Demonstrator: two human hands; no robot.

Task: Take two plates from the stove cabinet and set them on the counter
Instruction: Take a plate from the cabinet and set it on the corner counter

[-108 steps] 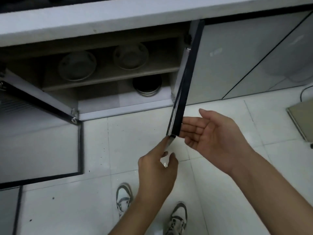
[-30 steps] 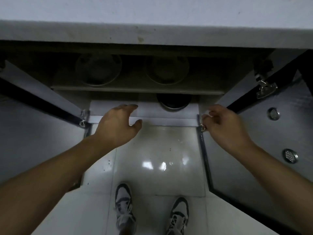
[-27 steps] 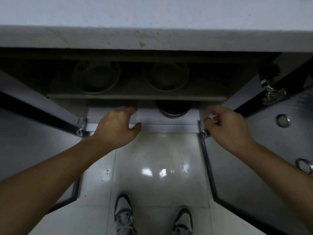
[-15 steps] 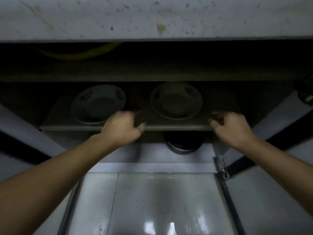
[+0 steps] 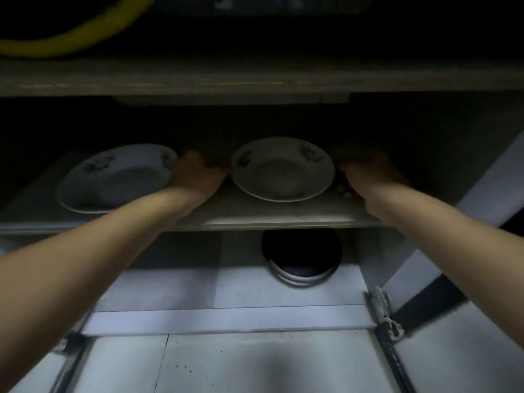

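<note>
Two white plates with small flower prints lie on the middle shelf (image 5: 255,214) of the open stove cabinet. My left hand (image 5: 195,175) is on the shelf between them, against the right rim of the left plate (image 5: 113,180); its fingers are hidden. My right hand (image 5: 365,177) is at the right rim of the right plate (image 5: 280,170), its fingers curled low beside the rim. In the dim light, a grip on either plate cannot be made out.
Below the shelf, a dark round pan or lid (image 5: 302,259) stands on the cabinet floor. A yellow hose (image 5: 71,38) curves through the dark space above. Both cabinet doors stand open, with a hinge (image 5: 382,316) at the lower right. White floor tiles (image 5: 255,364) lie below.
The view has dropped and moved closer to the shelf. Both hands have gone from the shelf's front edge deeper in, to the rims of the plates.
</note>
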